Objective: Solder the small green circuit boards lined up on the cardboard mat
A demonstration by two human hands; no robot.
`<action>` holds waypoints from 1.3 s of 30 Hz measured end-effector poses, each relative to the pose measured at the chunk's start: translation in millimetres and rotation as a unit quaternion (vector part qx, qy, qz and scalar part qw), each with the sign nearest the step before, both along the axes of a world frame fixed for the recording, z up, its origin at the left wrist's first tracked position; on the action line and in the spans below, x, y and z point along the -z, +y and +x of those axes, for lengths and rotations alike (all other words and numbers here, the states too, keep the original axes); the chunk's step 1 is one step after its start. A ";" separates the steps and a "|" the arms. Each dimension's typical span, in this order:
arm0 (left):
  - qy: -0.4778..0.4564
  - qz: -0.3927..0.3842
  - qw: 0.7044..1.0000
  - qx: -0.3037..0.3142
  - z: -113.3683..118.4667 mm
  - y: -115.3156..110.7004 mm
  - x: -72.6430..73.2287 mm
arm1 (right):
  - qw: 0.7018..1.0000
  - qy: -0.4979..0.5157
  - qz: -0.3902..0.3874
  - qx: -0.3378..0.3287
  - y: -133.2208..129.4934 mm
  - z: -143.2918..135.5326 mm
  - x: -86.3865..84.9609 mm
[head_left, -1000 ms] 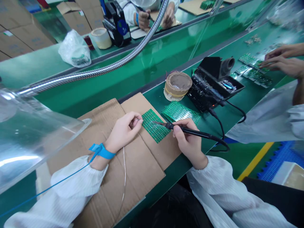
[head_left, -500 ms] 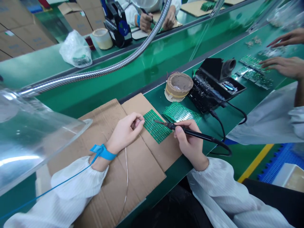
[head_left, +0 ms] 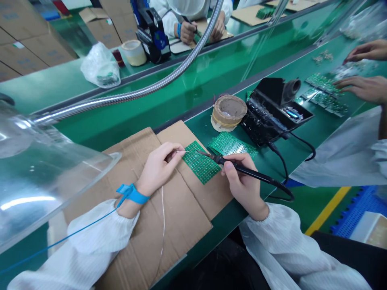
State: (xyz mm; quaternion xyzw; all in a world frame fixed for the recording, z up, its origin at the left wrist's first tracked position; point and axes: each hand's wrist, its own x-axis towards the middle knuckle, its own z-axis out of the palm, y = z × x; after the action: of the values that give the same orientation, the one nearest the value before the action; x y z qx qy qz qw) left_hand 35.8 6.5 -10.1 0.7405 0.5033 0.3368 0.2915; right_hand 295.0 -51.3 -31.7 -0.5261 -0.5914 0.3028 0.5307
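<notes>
A green circuit board (head_left: pixel 202 164) with rows of small pads lies on brown cardboard (head_left: pixel 181 209). At its left edge my left hand (head_left: pixel 161 165) pinches a thin solder wire (head_left: pixel 163 217), whose short end pokes out over the board while the rest trails down across the cardboard. My right hand (head_left: pixel 243 181) is wrapped round a black soldering iron (head_left: pixel 254 173); the iron's tip points left, over the upper part of the board, close to the wire's end. More green boards (head_left: pixel 231 144) are stacked just behind, partly overlapping one another.
Behind the boards stand a round tape roll (head_left: pixel 229 112) and a black soldering station (head_left: pixel 266 117) with cables. A clear lamp-like hood (head_left: pixel 45 181) on a metal flexible tube (head_left: pixel 145 86) spans the left. Other people's hands (head_left: pixel 363 86) are at the right and across the bench.
The view has shifted slightly, so most things appear a little lower and to the right. More of the wire's end shows beyond my left fingertips. Both hands keep their hold.
</notes>
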 end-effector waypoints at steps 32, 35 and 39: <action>-0.030 -0.064 0.994 0.083 -30.1 10.5 -7.8 | 0.991 -0.104 0.049 -0.065 9.0 -7.2 -18.3; -0.031 -0.074 0.993 0.090 -32.1 11.8 -8.6 | 0.996 -0.043 0.036 -0.066 8.1 -4.0 -6.5; -0.025 -0.081 0.992 0.094 -33.2 12.8 -7.9 | 0.998 -0.032 0.028 -0.054 8.2 -0.4 4.1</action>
State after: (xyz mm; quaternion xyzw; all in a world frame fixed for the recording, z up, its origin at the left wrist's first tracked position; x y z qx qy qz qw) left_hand 2.5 19.3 -2.2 0.7495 0.4502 0.2842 0.3935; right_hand 294.6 -43.1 -35.8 -0.4884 -0.6437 0.2972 0.5087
